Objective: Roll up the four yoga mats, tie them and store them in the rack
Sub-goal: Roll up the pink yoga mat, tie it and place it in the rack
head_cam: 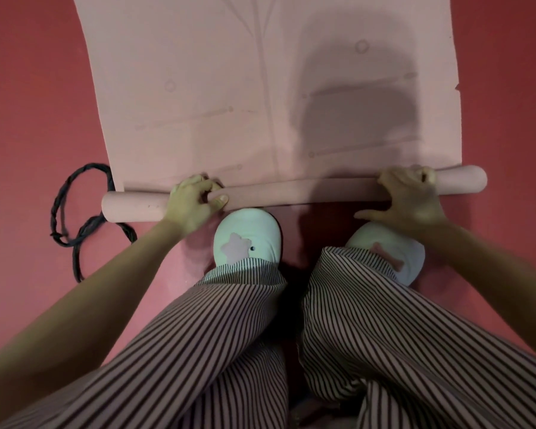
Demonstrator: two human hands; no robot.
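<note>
Flat on the floor [28, 88] ahead, a mat [229, 72], its near end in a roll [307, 191] lying crosswise. On the roll, left hand [192, 201] toward the left end, right hand [415, 196] toward the right. Just this side, two slippers [248, 239]. At the left end, a cord [75, 212].

A matte red floor [28, 88] fills the view on every side. Two soft white fabric slippers stand on it, toes forward, slightly apart: the left slipper [254, 227] carries a pink star patch and a small dark dot, the right slipper [412, 258] a pink patch, bone-like in shape. Loose trousers [229, 351] in pale fabric with thin dark stripes drape over both slippers' backs.
</note>
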